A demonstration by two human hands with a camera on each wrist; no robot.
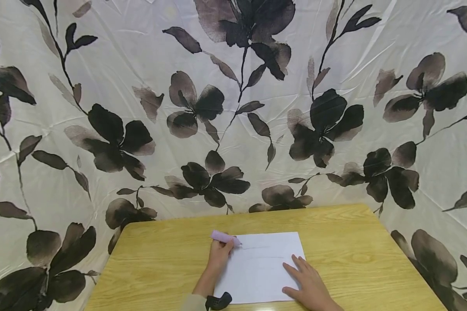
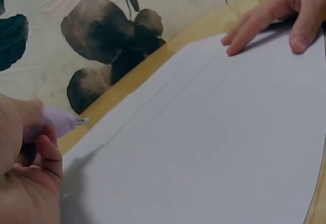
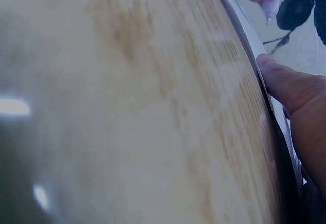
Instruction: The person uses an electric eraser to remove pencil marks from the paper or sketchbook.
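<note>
A sheet of white paper (image 1: 262, 280) lies on the wooden table, with a few thin grey lines (image 1: 262, 258) across its upper part. My left hand (image 1: 219, 255) grips a thick lilac electric eraser (image 1: 223, 237) at the sheet's upper left corner. In the left wrist view the eraser's narrow, pale metallic tip (image 2: 83, 121) points right and looks raised off the paper. My right hand (image 1: 307, 280) rests with spread fingers on the sheet's right side. The right wrist view shows its thumb (image 3: 285, 81) at the paper's edge.
The yellow wood-grain table (image 1: 354, 250) extends on both sides of the sheet. Behind it hangs a pale cloth (image 1: 272, 172) printed with dark flowers. A black strap (image 1: 219, 301) is around my left wrist.
</note>
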